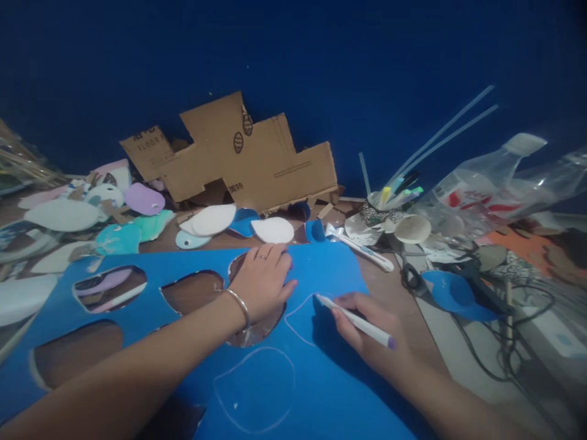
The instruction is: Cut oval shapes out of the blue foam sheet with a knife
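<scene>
A blue sheet (328,263) with several rounded holes cut out of it lies on the brown table. My left hand (261,278) rests flat on the sheet beside one hole, fingers stretched out, a bangle on the wrist and a ring on one finger. In my right hand (371,330) is a white marker with a purple end (362,324), its tip touching the sheet at a curved light line (293,315). Below that, a fuller rounded outline (254,391) is drawn. My right fingers partly cover the marker.
Cut foam shapes (275,230) line the sheet's far edge, before a cardboard piece (257,159) leaning on the blue wall. A white utility knife (367,252), pen cup (383,211), black scissors (409,275), plastic bottles (486,183) and cables (481,360) lie to the right.
</scene>
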`<state>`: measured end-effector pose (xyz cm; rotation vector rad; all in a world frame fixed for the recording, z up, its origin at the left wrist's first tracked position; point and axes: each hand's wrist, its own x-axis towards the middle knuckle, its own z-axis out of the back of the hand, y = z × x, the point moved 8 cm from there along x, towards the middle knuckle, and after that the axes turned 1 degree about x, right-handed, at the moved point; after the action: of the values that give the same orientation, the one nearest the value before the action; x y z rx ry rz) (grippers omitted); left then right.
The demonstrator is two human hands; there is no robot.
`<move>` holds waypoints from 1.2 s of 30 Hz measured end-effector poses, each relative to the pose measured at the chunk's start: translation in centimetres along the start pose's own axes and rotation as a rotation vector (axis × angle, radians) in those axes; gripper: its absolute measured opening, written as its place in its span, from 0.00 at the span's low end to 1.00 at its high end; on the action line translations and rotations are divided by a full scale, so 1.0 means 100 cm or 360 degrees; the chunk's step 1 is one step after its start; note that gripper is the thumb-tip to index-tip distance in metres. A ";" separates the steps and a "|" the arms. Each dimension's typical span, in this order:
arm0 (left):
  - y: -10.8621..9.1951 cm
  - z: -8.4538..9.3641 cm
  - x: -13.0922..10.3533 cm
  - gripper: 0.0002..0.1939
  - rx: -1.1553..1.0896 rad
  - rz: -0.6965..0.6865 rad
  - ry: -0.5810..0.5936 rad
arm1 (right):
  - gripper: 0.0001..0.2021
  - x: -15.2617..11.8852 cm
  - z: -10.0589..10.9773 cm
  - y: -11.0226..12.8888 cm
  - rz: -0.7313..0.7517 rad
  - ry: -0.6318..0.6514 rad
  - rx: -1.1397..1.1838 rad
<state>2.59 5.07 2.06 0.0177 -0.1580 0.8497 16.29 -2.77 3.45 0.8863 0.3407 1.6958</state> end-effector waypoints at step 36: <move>0.000 0.001 0.000 0.12 -0.0006 -0.0009 -0.0015 | 0.06 -0.005 0.013 -0.044 -0.0594 -0.0156 0.0738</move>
<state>2.60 5.06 2.13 0.0184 -0.1681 0.8440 20.34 -2.07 1.38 1.1547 0.8019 1.2403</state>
